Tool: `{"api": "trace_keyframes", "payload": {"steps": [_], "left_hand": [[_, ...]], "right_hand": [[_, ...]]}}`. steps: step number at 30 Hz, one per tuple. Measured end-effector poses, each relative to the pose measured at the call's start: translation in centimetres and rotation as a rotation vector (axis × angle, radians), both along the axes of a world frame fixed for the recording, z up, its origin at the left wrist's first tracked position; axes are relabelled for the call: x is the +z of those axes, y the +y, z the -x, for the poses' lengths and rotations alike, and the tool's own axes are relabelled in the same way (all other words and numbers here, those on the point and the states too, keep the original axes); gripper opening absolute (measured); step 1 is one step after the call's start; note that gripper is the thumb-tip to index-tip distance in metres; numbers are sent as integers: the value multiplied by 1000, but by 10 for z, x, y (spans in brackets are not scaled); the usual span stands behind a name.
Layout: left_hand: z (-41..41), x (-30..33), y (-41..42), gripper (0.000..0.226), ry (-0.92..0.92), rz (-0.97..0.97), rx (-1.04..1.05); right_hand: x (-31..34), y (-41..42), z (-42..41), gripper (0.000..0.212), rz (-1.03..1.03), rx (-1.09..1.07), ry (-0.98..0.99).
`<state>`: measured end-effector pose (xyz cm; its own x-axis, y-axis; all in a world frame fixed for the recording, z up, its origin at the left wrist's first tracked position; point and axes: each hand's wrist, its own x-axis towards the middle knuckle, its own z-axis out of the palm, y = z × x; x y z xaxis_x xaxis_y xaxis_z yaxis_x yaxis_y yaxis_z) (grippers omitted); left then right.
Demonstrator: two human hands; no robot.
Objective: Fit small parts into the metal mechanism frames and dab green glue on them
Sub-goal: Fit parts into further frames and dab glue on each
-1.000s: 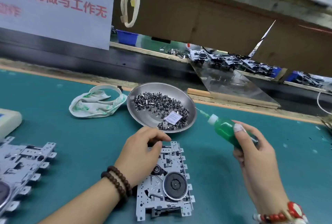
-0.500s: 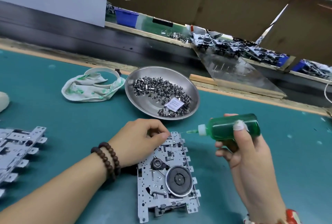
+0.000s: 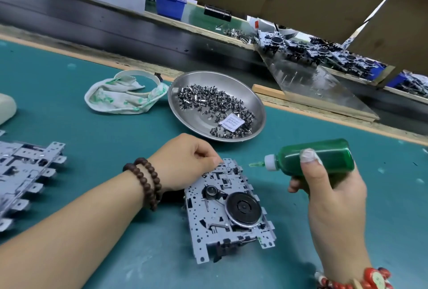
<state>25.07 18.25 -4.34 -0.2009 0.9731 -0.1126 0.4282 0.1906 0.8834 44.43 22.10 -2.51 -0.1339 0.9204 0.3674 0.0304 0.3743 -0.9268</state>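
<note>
A metal mechanism frame (image 3: 222, 219) with a black flywheel lies on the green mat in front of me. My left hand (image 3: 187, 163) rests at the frame's far left corner, fingers curled and fingertips pressed onto the metal there; whatever they pinch is hidden. My right hand (image 3: 328, 193) grips a green glue bottle (image 3: 324, 156) held sideways, its thin nozzle pointing left, a short way off the frame's far edge. A steel dish (image 3: 185, 94) holding several small dark parts and a white paper slip sits just beyond.
More metal frames (image 3: 25, 173) lie at the left edge of the mat. A glue-stained white rag (image 3: 120, 98) with a tape ring sits left of the dish. A black conveyor runs behind, with a clear ramp (image 3: 319, 87) at back right.
The glue bottle swung from pointing up-left to lying level, nozzle coming close to the frame's far edge. My left hand stayed at the frame's corner.
</note>
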Motion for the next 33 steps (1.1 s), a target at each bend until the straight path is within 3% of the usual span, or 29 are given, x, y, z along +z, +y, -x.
{"api": "trace_keyframes", "payload": {"steps": [9, 33], "left_hand": [[1, 3, 1, 15, -48, 53, 13], [1, 4, 0, 16, -92, 68, 19]], "right_hand": [[-4, -1, 5, 24, -123, -53, -120], [-7, -1, 8, 23, -176, -80, -142]]}}
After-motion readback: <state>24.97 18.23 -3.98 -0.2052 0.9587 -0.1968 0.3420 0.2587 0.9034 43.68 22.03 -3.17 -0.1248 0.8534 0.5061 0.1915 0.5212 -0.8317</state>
